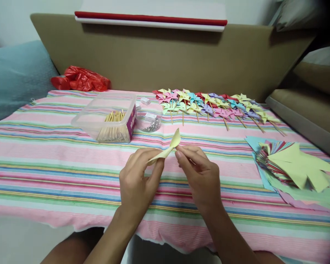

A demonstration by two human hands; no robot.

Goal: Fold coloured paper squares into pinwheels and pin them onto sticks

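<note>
Brown padded backing (154, 58) spans the top of the frame, and below it I see a striped cloth in pink, white, green and blue (57, 156) spread wide. From my end of the feed, a curled piece of pale yellow paper (170, 149) sits at the centre, held above the cloth. The left hand (140, 178) has it pinched between thumb and fingers at its lower left end; the right hand (200, 170) grips its right side, thumb against fingertips — the two hands near each other but apart.

Left of centre I have a clear rectangular plastic tub (121, 101) holding thin wooden sticks (114, 119), and just beside it a round clear dish with small silvery metal pieces (153, 127). Upper right of centre, multicoloured paper pinwheels on wooden sticks (194, 99) lie in rows. At the right edge I see a fanned stack of cut coloured paper (294, 163), pale yellow on top — and, upper left, a crumpled red plastic bag (85, 79).
</note>
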